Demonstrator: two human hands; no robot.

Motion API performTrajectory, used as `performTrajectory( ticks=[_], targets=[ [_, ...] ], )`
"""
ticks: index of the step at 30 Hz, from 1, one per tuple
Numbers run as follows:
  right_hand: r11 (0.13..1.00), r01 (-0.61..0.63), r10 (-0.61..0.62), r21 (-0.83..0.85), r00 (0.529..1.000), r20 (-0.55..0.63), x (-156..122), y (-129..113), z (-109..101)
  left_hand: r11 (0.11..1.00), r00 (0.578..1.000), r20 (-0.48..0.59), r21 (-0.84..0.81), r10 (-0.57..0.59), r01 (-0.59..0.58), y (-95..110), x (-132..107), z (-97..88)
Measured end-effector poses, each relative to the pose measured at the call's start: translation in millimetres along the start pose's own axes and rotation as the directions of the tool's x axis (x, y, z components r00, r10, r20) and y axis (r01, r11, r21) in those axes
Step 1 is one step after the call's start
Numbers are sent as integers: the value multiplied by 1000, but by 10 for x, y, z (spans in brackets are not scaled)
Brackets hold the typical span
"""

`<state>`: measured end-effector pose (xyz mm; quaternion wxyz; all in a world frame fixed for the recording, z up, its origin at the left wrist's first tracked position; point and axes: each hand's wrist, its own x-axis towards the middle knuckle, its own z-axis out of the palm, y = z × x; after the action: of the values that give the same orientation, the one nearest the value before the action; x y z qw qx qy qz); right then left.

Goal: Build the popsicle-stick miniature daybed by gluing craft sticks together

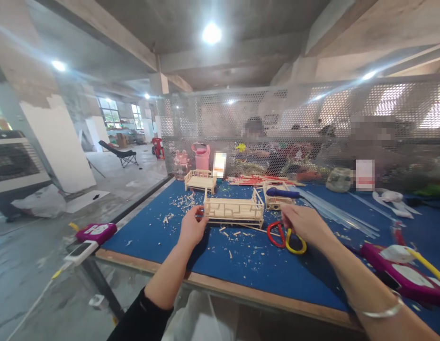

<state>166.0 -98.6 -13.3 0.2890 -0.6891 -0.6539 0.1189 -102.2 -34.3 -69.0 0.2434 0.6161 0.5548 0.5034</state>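
Table's left corner: purple device (96, 232) perched at the edge.
Left hand (192, 226): closed on the left end of a miniature wooden bench (234, 209), gripping it.
Rear bench (201, 181): standing farther back and to the left, near scattered wood chips (187, 201).
Wooden bench: upright on the blue tabletop (241, 267), between both hands, lattice side toward the camera.
Red sticks (255, 180): piled behind, near the perforated screen (212, 113).
Scissor handles (285, 239): one loop red, one yellow, just below the right fingertips.
Blue-handled tool (283, 193): lying across a small wooden frame (274, 204).
Right hand (301, 221): fingers drawn together, just right of the wooden bench; holding anything or not, impossible to tell.
Clear rods (336, 213): fanned out beyond.
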Motion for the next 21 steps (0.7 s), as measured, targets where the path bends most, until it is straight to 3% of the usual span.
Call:
performTrajectory(
  ticks=[2,5,7,9,10,12,13,17,21],
  targets=[
    [929,85,-105,361,994,36,-167,-21,-152,1000,1000,-1,-8,6,-6,1,-4,2],
    [794,146,-229,591,971,67,-423,-77,-328,1000,1000,-13,6,27,-26,0,-10,2],
    [834,95,-311,544,895,319,-498,-91,-357,999,999,-8,10,41,-41,1,-13,0],
    [942,91,-260,324,808,528,-446,-72,-319,999,999,-8,9,45,-45,2,-14,-3],
    [980,111,-183,165,822,540,-374,-54,-287,999,999,-8,14,45,-45,2,-13,-3],
    [975,73,3,-210,941,339,-168,-17,-231,999,999,-10,31,43,-43,-3,-8,-2],
    [950,51,35,-309,963,267,-51,-6,-212,999,999,-14,37,40,-39,-7,-5,-1],
    [958,48,16,-284,976,219,330,-20,-131,999,999,-25,44,33,-31,-15,5,-2],
    [955,-69,81,-287,996,29,431,6,87,998,999,-14,61,33,-32,13,1,-17]
  ],
)
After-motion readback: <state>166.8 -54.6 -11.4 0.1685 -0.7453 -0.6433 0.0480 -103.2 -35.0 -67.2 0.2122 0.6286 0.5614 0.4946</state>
